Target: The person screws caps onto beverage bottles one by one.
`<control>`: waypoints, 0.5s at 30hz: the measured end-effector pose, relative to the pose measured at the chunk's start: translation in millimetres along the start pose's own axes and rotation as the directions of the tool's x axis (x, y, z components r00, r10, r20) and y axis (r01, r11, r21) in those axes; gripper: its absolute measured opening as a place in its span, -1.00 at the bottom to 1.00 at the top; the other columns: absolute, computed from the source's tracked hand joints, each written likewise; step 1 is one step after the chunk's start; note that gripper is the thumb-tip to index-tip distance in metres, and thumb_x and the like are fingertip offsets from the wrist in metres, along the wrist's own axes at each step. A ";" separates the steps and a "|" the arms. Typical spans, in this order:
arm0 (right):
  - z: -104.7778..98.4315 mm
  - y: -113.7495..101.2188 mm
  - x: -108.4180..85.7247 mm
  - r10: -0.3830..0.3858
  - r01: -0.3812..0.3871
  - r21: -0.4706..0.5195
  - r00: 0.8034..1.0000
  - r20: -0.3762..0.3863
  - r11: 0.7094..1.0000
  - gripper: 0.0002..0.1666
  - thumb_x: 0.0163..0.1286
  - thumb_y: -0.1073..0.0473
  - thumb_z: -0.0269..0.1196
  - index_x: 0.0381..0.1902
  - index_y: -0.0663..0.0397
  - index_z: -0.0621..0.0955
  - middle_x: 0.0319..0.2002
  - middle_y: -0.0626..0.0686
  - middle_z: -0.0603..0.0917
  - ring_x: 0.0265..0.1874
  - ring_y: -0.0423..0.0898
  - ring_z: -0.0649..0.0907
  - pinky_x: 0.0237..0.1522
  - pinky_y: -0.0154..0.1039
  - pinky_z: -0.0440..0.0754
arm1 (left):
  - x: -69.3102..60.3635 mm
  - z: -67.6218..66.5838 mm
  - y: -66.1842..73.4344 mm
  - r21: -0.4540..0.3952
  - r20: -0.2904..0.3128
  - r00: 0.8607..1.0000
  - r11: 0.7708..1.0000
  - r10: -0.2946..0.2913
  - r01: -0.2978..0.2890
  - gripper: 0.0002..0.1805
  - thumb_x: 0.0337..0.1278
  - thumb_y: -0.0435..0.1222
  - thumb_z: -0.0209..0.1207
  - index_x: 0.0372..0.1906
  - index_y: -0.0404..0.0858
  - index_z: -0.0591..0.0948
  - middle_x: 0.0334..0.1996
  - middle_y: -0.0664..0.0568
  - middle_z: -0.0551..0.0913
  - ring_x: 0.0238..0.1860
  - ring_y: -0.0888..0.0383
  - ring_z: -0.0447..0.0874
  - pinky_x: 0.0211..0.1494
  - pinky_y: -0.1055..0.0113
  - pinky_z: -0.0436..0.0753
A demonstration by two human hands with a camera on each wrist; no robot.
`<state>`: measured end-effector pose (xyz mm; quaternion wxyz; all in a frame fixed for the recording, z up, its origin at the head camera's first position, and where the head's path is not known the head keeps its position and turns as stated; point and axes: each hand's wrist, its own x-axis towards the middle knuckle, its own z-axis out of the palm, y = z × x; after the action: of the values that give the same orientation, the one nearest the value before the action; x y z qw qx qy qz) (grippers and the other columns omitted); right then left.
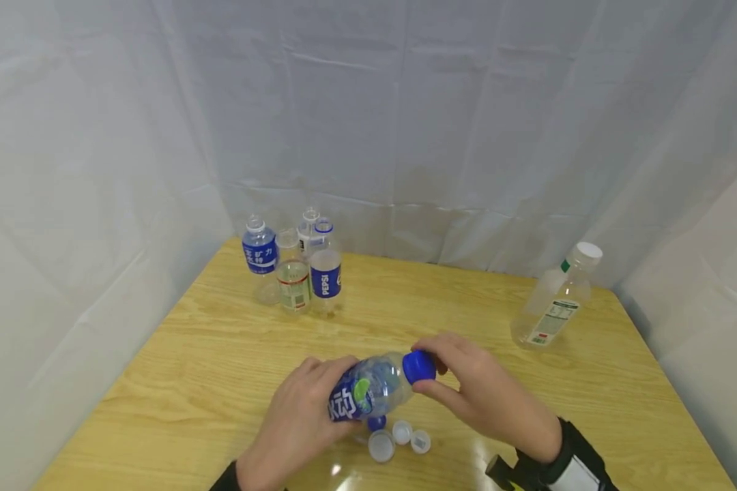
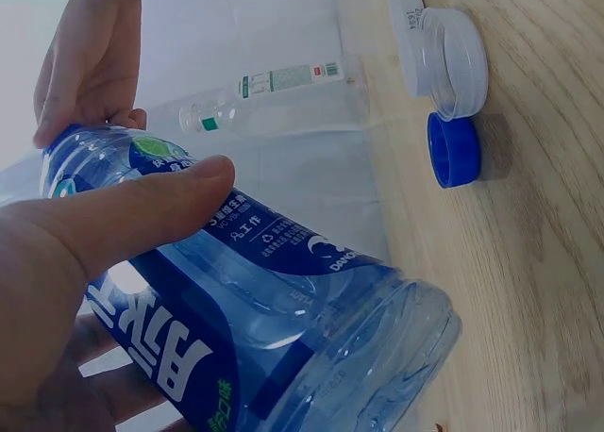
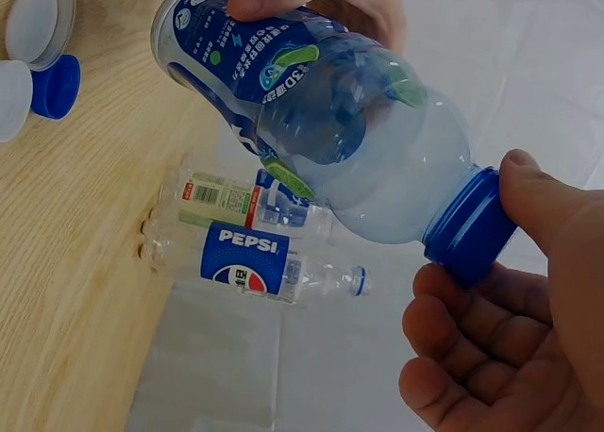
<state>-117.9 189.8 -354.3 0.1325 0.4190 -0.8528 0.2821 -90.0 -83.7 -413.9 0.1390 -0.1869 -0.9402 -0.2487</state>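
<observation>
Bottle [image 1: 374, 387] — clear, blue-labelled, blue cap [image 1: 419, 367] on — tilted cap-end up, off the worktop [image 1: 190, 382], near the loose caps [image 1: 381, 446]. Left hand [image 1: 310, 402] wrapped round its body; right hand [image 1: 473, 382] pinching blue cap.

Wood-grain table [image 1: 178, 368] with four bottles [image 1: 293, 273] at left, one white-capped bottle [image 1: 551, 307], apparently four loose caps [image 1: 381, 447]

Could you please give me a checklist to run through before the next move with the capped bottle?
1. Left hand grips the blue-labelled Maidong bottle: ok.
2. Right hand pinches its blue cap: ok.
3. Blue cap removed: not ok, it sits on the bottle.
4. Blue cap loosened: cannot tell.
5. Loose blue cap on the table: ok.
6. Pepsi bottle upright, clear of both hands: ok.
</observation>
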 end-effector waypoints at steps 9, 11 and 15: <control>2.1 -5.3 1.0 0.011 -0.011 -0.123 1.000 0.001 0.992 -0.53 0.46 -0.03 0.26 0.15 0.15 0.52 -0.04 0.05 0.69 -0.15 -0.20 0.69 -0.16 -0.36 0.74 | -1.0 1.7 1.2 -0.011 0.012 1.000 1.000 0.002 -0.002 -0.01 -0.52 0.14 0.61 0.29 0.06 0.54 -0.02 0.29 0.71 -0.14 0.38 0.49 -0.03 0.36 0.60; 2.3 -5.6 0.7 0.021 -0.020 -0.133 1.000 0.004 0.991 -0.54 0.46 -0.04 0.26 0.15 0.13 0.52 -0.05 0.02 0.68 -0.16 -0.22 0.67 -0.17 -0.35 0.74 | -1.4 2.5 1.5 -0.013 0.013 1.000 1.000 0.003 -0.003 0.00 -0.52 0.13 0.61 0.29 0.05 0.54 -0.02 0.29 0.71 -0.13 0.37 0.49 -0.02 0.35 0.60; 1.8 -6.1 -0.1 0.028 -0.029 -0.114 1.000 -0.013 0.993 -0.54 0.44 -0.02 0.28 0.14 0.14 0.53 -0.08 -0.01 0.68 -0.21 -0.27 0.65 -0.21 -0.39 0.72 | -0.5 3.5 2.7 -0.013 0.013 1.000 1.000 0.003 -0.003 0.00 -0.51 0.11 0.62 0.30 0.04 0.53 -0.01 0.24 0.71 -0.09 0.32 0.53 0.04 0.29 0.61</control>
<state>-113.0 185.9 -353.5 0.1572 0.3970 -0.8726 0.2372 -89.0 -79.8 -415.8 0.1323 -0.1909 -0.9391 -0.2534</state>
